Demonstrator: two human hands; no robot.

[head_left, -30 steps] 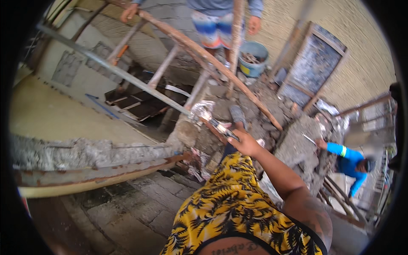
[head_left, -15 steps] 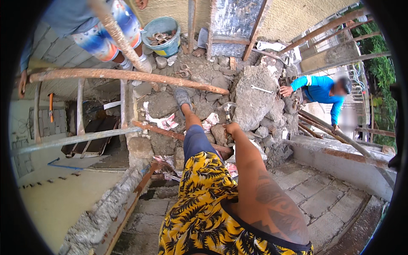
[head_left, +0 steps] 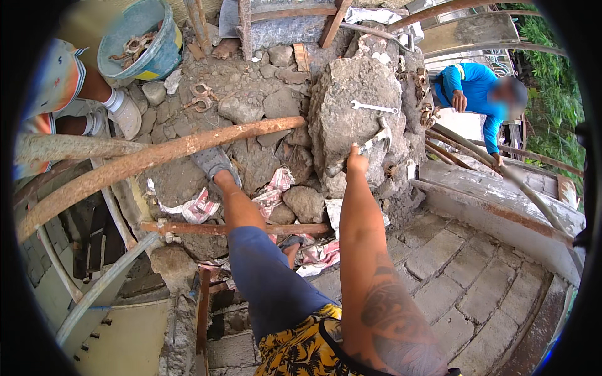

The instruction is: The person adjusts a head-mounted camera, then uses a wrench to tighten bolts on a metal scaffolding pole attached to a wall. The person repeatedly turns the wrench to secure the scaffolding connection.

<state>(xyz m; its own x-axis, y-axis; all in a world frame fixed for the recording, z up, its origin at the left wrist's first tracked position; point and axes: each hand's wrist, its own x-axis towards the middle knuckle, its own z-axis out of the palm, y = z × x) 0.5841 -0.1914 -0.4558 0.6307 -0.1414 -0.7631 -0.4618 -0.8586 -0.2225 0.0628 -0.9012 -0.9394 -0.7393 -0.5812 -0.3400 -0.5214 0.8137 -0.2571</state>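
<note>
My right hand [head_left: 357, 161] is closed around the handle of a claw hammer [head_left: 380, 136]. The hammer's head points to the far right, over a big broken concrete slab [head_left: 342, 88]. On top of that slab, just beyond the hammer, lies a silver wrench [head_left: 374, 108], and no hand touches it. My right arm reaches straight out from the lower edge. My left hand is out of view. One of my feet, in a grey shoe [head_left: 215, 164], stands on the rubble left of the slab.
A rusty pipe [head_left: 157, 153] crosses the left side. A blue bucket [head_left: 139, 47] of rusty clamps stands far left beside another person's legs [head_left: 94, 100]. At right, a co-worker in a blue shirt [head_left: 473, 81] leans by poles. Torn sacks [head_left: 273, 191] and stones surround my legs.
My right hand has brought the hammer over the slab. My view has shifted, so the slab and wrench sit further left. The co-worker's hand has come off the rubble.
</note>
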